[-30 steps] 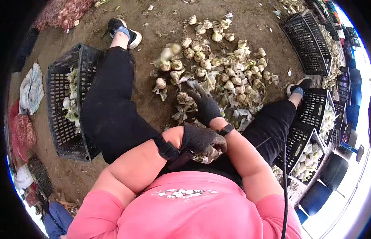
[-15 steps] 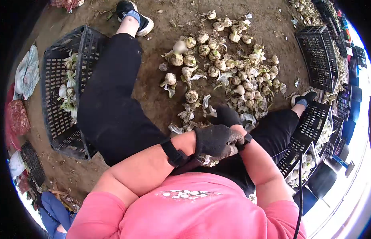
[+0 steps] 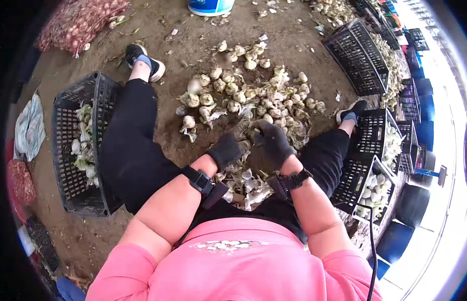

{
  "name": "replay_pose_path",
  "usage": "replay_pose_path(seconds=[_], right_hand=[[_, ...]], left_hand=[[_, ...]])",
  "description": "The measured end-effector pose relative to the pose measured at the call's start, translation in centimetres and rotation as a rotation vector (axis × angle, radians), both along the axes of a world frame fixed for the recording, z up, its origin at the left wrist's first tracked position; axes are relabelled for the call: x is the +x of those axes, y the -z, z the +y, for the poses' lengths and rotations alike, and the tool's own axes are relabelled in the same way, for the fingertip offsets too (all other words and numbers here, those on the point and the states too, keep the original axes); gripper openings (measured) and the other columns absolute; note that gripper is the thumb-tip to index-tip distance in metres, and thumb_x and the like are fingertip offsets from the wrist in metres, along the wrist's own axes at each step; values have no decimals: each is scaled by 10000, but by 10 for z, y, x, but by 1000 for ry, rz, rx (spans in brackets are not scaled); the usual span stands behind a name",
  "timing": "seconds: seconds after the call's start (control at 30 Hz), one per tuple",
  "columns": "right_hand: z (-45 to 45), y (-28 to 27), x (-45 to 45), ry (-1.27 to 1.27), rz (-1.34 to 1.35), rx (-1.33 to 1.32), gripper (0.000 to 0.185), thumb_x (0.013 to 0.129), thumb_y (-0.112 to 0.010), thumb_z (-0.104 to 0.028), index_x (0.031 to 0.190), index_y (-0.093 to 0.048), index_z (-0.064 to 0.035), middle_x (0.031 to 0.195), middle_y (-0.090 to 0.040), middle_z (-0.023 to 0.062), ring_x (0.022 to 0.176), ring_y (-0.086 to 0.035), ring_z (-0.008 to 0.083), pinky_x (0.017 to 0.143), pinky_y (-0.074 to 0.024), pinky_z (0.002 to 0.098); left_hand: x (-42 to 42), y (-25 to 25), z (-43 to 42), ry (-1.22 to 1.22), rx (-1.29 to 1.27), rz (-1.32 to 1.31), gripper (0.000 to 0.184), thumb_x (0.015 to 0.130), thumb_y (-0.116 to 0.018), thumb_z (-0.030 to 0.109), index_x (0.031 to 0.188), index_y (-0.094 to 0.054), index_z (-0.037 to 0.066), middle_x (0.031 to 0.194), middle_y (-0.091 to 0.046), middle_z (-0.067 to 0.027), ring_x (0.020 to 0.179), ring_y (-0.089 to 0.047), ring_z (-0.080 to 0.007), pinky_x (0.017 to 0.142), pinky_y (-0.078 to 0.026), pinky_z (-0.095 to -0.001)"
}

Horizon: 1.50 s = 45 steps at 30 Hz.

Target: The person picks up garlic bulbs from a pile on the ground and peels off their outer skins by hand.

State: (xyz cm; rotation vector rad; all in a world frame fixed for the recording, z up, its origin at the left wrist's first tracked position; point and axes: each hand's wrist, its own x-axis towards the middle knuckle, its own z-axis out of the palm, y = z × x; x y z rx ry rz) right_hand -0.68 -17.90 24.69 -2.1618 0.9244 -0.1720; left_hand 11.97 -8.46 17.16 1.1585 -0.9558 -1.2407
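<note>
Both hands wear dark gloves and meet in front of the lap. My left hand (image 3: 227, 150) is closed, fingers curled at the near edge of a pile of whitish bulbs (image 3: 273, 103) with dry leaves. Close beside it on the right, my right hand (image 3: 271, 142) is bent with its fingertips at a dirty bulb (image 3: 242, 130) between the hands. Which fingers grip this bulb is hard to make out. Below the hands, loose pale husks (image 3: 248, 186) lie between the thighs.
A black crate (image 3: 75, 145) with leafy bulbs stands left of the left leg. More crates (image 3: 361, 60) are on the right, some holding white bulbs (image 3: 376, 193). Red net sacks (image 3: 78, 25) lie at the upper left, and a blue-and-white bucket (image 3: 211, 6) at the top.
My left hand has moved up and away from the lap, now beside my right hand at the pile. The hands are no longer crossed at the wrist. The view has shifted, bringing the bucket in.
</note>
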Motion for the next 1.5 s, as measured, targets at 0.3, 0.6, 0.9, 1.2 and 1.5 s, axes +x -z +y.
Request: replay_pose_path(seconds=[0.3,0.6,0.9,1.2,1.5], right_hand=[[29,-83,-32,517,-842,906,192,865,-517,-17,1042,-588,-34,826,-624,31,701,-584,102,620,-488,244],[17,14,-59,299,-5,-86,272,790,-592,-219,1040,-637,-120,989,-645,116,915,-615,298,783,-493,359],[36,-9,-22,247,-333,81,520,745,-714,-100,1209,-485,-55,1061,-610,129,958,-596,205,842,-466,309],[33,-20,-23,115,-96,-181,647,647,-791,-248,1201,-525,-46,1106,-604,192,1047,-576,337,876,-474,365],[39,-19,-26,278,-457,261,514,701,-752,-57,1152,-506,-25,1035,-609,82,947,-582,156,833,-479,288]], left_hand=[[-2,-23,15,-1,223,206,384,830,-609,82,1194,-490,59,1003,-627,-48,896,-616,-161,805,-515,-322],[1,-94,13,80,212,764,386,905,-526,236,1267,-476,112,1082,-602,-16,841,-612,-136,702,-518,-301],[7,-72,6,56,299,175,305,944,-470,205,1200,-524,48,1106,-586,-41,1025,-539,-137,894,-428,-284],[10,-57,2,7,228,146,249,876,-513,154,1088,-572,37,938,-617,-18,855,-562,-95,790,-447,-231],[6,-82,5,-40,187,241,333,846,-541,116,1169,-520,36,1048,-596,-48,975,-556,-133,869,-441,-265]])
